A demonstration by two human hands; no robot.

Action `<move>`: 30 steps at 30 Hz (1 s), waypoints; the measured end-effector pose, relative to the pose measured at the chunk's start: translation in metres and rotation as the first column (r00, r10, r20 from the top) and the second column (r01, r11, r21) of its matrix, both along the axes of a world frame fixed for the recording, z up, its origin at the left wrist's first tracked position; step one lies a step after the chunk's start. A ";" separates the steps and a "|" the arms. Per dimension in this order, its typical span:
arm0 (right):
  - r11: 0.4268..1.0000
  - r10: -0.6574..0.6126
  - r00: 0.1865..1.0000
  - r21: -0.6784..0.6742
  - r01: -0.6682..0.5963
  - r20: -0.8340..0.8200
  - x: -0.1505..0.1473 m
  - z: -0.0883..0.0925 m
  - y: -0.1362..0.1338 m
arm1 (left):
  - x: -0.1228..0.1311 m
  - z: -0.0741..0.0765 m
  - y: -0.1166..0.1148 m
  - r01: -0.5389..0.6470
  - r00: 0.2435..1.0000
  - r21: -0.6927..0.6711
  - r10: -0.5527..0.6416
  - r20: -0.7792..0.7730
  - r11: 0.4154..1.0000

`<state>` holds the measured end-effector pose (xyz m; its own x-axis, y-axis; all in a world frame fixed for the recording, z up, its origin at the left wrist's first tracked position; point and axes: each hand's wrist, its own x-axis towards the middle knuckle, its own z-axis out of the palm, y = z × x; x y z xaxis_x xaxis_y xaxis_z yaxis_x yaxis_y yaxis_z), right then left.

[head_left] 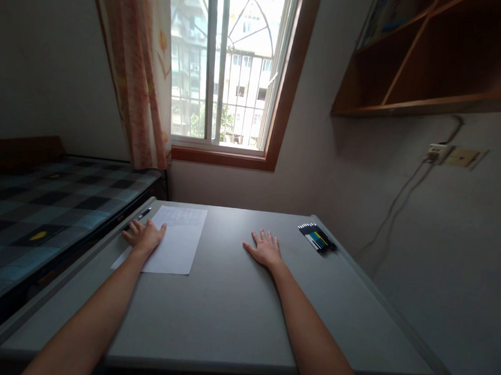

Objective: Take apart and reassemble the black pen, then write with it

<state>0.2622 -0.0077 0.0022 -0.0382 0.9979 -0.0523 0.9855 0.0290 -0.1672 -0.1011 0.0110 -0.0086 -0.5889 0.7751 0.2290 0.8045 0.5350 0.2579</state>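
My left hand [144, 235] lies with fingers spread on the left side of a white sheet of paper [181, 242], which carries faint print near its top. Just beyond those fingers is a dark pen [144, 212], partly hidden by the hand. Flat on the grey table [217, 315], my right hand [264, 249] has its fingers apart and holds nothing. To the right of it, a flat pack of pens or pencils [317, 239] with dark ends and a blue, yellow and white middle rests near the table's right edge.
A bed with a checked cover [84, 200] stands along the left. Behind the table are a window [224, 67] and a patterned curtain [141, 73]. Wooden shelves [386, 108] hang at the upper right, above a wall socket [439, 155] with dangling cords [391, 216].
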 end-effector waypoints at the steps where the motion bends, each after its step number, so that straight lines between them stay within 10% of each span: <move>1: 1.000 0.000 1.000 -0.001 0.000 0.001 0.000 0.000 0.000 | 0.000 0.000 0.000 -0.005 1.000 0.005 0.005 -0.022 1.000; 30: 1.000 0.020 1.000 -0.003 -0.020 -0.018 0.004 -0.005 0.005 | -0.003 0.007 -0.003 0.068 0.997 0.053 -0.070 0.033 0.996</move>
